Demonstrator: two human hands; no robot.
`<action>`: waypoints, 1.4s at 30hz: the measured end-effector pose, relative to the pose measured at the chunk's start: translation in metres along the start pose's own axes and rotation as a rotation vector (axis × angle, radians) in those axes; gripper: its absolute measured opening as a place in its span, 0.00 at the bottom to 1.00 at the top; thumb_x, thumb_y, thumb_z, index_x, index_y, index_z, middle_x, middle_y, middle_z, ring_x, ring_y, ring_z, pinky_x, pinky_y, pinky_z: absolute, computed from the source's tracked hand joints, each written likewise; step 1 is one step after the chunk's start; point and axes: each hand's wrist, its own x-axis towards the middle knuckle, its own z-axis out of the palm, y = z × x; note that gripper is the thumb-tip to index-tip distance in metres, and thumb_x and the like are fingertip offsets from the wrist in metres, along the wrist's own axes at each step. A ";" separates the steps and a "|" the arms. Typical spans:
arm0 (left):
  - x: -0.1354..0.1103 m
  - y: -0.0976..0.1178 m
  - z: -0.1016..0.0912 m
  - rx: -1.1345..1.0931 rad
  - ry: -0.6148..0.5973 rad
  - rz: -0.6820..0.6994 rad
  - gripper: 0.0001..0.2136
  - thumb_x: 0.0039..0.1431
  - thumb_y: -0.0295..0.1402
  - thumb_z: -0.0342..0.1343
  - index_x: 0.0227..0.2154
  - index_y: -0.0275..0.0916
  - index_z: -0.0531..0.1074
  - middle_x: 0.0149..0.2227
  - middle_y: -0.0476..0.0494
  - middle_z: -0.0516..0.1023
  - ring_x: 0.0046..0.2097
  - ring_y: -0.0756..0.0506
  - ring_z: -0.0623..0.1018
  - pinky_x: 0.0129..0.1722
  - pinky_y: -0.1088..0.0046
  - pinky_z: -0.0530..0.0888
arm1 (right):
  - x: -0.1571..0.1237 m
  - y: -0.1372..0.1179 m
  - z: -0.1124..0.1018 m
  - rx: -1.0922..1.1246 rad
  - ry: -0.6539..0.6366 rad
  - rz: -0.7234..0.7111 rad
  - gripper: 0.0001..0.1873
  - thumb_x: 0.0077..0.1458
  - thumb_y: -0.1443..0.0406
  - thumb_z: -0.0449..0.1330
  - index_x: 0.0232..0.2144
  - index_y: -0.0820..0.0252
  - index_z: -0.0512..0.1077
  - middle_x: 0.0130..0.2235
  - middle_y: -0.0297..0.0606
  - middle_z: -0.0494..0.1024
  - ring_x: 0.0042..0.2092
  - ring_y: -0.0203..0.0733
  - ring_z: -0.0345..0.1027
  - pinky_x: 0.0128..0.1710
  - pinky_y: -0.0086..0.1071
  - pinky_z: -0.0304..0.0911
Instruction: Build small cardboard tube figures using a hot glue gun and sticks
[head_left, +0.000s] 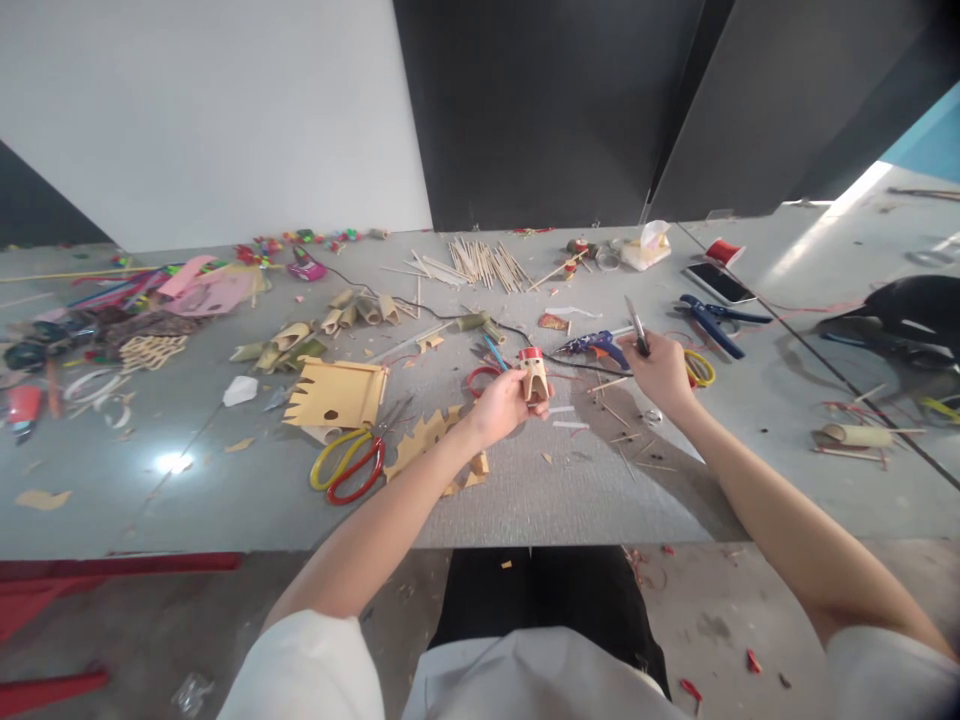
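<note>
My left hand point(501, 408) is closed around a small tan craft piece with a red top point(533, 373), held upright just above the grey table point(525, 490). My right hand point(660, 372), a little to the right, grips a slim dark tool with a metal tip point(637, 326) that points up and away; it looks like a knife or small scissors. A blue glue gun point(596, 345) lies between the two hands, its black cord trailing left across the table.
Scissors with yellow and red handles point(346, 463) lie left of my arm beside tan cut-out card pieces point(335, 392). Wooden sticks point(484, 264) are piled at the back. Blue pliers point(712, 322), a phone point(718, 282) and a yellow ring point(701, 368) lie at the right. Coloured scraps crowd the far left.
</note>
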 end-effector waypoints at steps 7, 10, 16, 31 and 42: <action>0.002 -0.007 -0.004 0.096 -0.073 0.113 0.14 0.70 0.47 0.58 0.42 0.41 0.67 0.41 0.40 0.80 0.31 0.48 0.76 0.38 0.64 0.75 | -0.020 -0.023 0.007 0.179 -0.202 -0.034 0.22 0.59 0.49 0.62 0.35 0.62 0.80 0.29 0.36 0.76 0.31 0.39 0.62 0.33 0.34 0.56; 0.003 -0.008 -0.005 0.124 -0.096 0.117 0.17 0.68 0.48 0.62 0.44 0.41 0.66 0.42 0.41 0.80 0.32 0.48 0.77 0.39 0.63 0.77 | -0.031 -0.033 0.011 0.222 -0.309 -0.094 0.21 0.61 0.49 0.61 0.36 0.62 0.80 0.31 0.36 0.76 0.32 0.39 0.63 0.35 0.33 0.57; 0.006 -0.014 -0.010 0.306 -0.007 0.216 0.25 0.64 0.52 0.66 0.53 0.40 0.65 0.43 0.42 0.78 0.34 0.48 0.78 0.40 0.63 0.79 | -0.043 -0.047 0.012 0.238 -0.405 -0.130 0.22 0.63 0.49 0.61 0.38 0.61 0.81 0.28 0.33 0.71 0.30 0.37 0.58 0.31 0.32 0.54; -0.004 -0.013 0.001 0.642 0.200 0.423 0.26 0.59 0.51 0.70 0.54 0.42 0.73 0.49 0.36 0.80 0.41 0.43 0.79 0.26 0.75 0.73 | -0.045 -0.049 0.011 0.347 -0.408 -0.062 0.29 0.64 0.40 0.60 0.38 0.60 0.77 0.27 0.30 0.63 0.29 0.35 0.51 0.28 0.31 0.48; -0.005 0.012 -0.007 0.092 0.114 0.231 0.28 0.65 0.53 0.56 0.59 0.38 0.72 0.31 0.47 0.76 0.23 0.50 0.72 0.15 0.76 0.65 | -0.035 -0.035 0.016 0.150 -0.276 -0.028 0.25 0.65 0.45 0.56 0.34 0.60 0.78 0.23 0.30 0.62 0.26 0.36 0.54 0.28 0.33 0.49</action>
